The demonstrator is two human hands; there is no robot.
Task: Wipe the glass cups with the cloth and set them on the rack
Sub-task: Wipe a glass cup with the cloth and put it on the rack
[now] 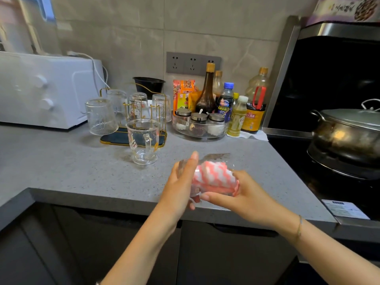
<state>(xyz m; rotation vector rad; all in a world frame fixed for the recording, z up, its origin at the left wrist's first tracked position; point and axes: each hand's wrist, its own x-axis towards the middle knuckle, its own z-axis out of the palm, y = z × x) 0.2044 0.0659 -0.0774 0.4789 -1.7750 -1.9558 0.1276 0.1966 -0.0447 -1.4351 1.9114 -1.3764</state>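
Glass cup (pixel 216 156), pink cloth (pixel 211 173), near counter edge (pixel 102 199)

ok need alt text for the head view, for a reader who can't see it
A person's left hand holds a clear glass cup over a grey countertop while the right hand presses a pink-and-white cloth into it. Behind, a glass mug stands upright before a gold rack of upturned glasses.

Six glass cups (pixel 100 117) are counted, with one cloth (pixel 213 173) and one rack (pixel 112 139). Three lidded jars (pixel 198 118) are seen in one clear dish (pixel 205 137), and three sockets (pixel 192 63) on the wall.
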